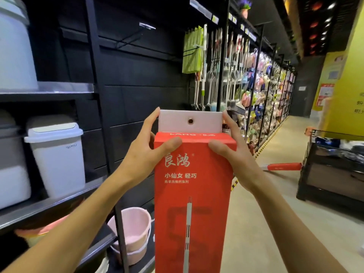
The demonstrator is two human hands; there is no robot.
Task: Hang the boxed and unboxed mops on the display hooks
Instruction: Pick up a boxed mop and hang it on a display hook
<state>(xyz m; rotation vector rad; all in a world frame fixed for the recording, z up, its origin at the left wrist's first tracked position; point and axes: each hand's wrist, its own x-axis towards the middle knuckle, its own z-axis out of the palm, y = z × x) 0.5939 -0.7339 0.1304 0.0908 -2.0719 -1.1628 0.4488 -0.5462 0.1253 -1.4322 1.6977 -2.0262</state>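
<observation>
Both the left hand (146, 142) and right hand (229, 143) grip the upright boxed mop (192, 186); the display hook (130, 39) sits above-left of it.

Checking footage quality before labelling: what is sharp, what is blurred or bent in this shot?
Head view: the red mop box and both hands, left and right, are sharp; the white bins and far aisle smear with motion blur; shelf uprights bow from the wide-angle lens.

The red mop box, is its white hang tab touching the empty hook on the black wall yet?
Apart. The head view shows the white tab held low, with the hook well above it.
</observation>
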